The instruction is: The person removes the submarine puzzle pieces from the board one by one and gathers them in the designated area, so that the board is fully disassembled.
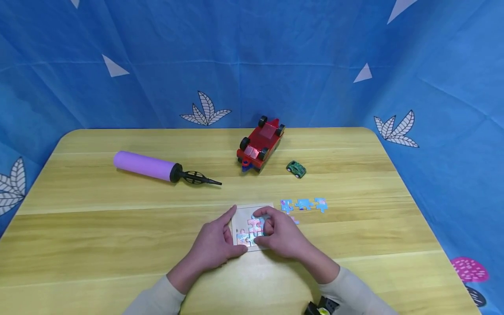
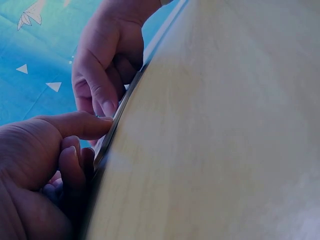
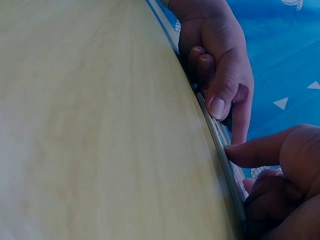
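A shallow square puzzle tray (image 1: 240,218) lies on the table with several pink and blue jigsaw pieces (image 1: 255,226) fitted together in its lower right part. My left hand (image 1: 214,243) grips the tray's left side, thumb along the near edge and forefinger at the far left corner. From the right, my right hand (image 1: 285,234) reaches over the tray, its curled thumb and forefinger at either end of the right-hand pieces, partly hiding them. The left wrist view shows my left hand (image 2: 45,170) low at the tray's edge; my right hand (image 3: 285,175) appears likewise in its own.
Loose jigsaw pieces (image 1: 304,204) lie right of the tray, one partly behind my right hand. Farther back are a purple hand pump (image 1: 145,166), an upturned red toy car (image 1: 261,142) and a small green toy car (image 1: 296,169). A black object (image 1: 320,307) sits by my right sleeve.
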### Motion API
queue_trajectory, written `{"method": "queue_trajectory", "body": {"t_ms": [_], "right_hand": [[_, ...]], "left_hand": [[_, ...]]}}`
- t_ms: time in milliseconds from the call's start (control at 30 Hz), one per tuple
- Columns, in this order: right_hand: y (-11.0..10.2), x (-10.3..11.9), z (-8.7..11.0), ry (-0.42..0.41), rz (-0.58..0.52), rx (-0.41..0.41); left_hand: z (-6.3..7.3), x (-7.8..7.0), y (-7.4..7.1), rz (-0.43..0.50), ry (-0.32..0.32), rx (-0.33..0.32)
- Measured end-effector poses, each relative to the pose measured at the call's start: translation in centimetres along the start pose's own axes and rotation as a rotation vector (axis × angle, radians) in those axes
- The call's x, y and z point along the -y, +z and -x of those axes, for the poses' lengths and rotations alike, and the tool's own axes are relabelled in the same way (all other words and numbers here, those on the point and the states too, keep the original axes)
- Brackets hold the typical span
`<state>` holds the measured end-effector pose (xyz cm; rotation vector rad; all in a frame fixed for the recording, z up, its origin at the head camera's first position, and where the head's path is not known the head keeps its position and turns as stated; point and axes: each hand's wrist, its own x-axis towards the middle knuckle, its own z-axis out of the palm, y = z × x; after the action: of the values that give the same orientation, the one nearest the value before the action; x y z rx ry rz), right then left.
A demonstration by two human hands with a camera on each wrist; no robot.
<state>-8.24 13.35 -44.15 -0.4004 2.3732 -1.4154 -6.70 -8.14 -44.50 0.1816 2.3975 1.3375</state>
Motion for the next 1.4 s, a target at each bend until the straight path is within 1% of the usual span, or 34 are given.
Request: {"method": "queue_trajectory", "body": {"t_ms": [333,567,733,933,1167,1400], "right_hand": [[0.06,-0.16,-0.01,-0.007,-0.031,0.004],[0.09,-0.1,-0.05,-0.011,0.02,0.001],[0.07,0.0,-0.02,-0.009,0.024,0.013],[0.06,0.01,-0.06,-0.012,0.028,0.017],[0.02,0.0,-0.14,0.012,0.047,0.011],[0.05,0.16,-0.05,-0.01,0.037,0.026]], "left_hand": [[0.22,-0.02,-0.02,0.014,0.031,-0.018],[0.17,0.04,-0.05,0.008,0.041,-0.029],[0.15,0.1,-0.02,0.002,0.052,-0.03],[0.1,0.11,-0.03,-0.006,0.042,-0.024],[0.06,0.0,-0.03,-0.001,0.014,-0.008],[0.18,-0.01,-0.11,0.003,0.029,-0.023]]}}
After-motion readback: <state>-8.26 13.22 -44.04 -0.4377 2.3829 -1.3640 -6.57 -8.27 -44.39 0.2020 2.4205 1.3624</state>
